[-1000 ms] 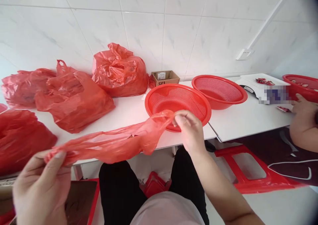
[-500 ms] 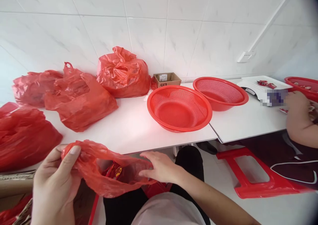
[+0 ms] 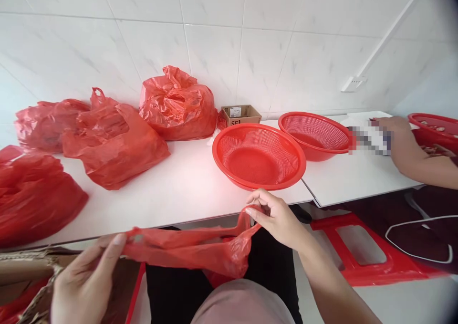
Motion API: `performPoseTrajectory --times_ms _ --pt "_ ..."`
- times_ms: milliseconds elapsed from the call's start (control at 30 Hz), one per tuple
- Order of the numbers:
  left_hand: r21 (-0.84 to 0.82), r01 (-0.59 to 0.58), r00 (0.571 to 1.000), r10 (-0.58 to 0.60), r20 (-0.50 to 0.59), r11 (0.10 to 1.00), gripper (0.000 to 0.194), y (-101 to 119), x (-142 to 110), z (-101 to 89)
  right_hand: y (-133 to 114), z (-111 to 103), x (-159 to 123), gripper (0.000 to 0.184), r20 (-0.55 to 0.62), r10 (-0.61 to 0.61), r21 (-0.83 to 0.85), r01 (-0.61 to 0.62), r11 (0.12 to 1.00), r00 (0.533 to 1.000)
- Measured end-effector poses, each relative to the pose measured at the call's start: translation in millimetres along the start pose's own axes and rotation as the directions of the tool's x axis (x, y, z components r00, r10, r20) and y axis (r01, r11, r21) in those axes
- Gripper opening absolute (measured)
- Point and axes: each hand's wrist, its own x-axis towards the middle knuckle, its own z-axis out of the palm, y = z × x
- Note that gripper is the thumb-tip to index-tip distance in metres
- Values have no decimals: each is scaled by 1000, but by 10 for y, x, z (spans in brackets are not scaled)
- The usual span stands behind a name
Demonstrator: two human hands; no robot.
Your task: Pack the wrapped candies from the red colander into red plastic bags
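A thin red plastic bag (image 3: 200, 250) hangs stretched over my lap, below the front edge of the white table (image 3: 179, 195). My left hand (image 3: 86, 281) pinches its left end near a cardboard box at the lower left. My right hand (image 3: 277, 216) pinches its right end just in front of the nearer red mesh basket (image 3: 259, 154). Both hands are closed on the bag. What is inside the bag does not show.
Several full red bags (image 3: 114, 142) lie on the table's left and back. A second red basket (image 3: 315, 133) and a small cardboard box (image 3: 240, 115) stand behind. Another person's arm (image 3: 415, 154) reaches over the right table. A red stool (image 3: 361, 257) stands on the floor.
The bag was stretched across the table edge, then bunched low in my lap. Now it is pulled out flat again between both hands. The other person's hand moved left along the right table.
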Motion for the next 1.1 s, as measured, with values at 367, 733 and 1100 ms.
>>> performPoseTrajectory --times_ms 367,733,1100 --pt "-432 277 570 215 793 858 36 58 -528 615 -80 176 -1 10 236 15 -126 15 992 972" --pt "-8 15 191 5 982 1000 48 203 -662 876 -219 413 27 10 477 -258 86 247 965 840" --pt "91 314 263 -178 948 945 45 106 -600 899 262 496 14 12 298 -40 -110 76 991 954"
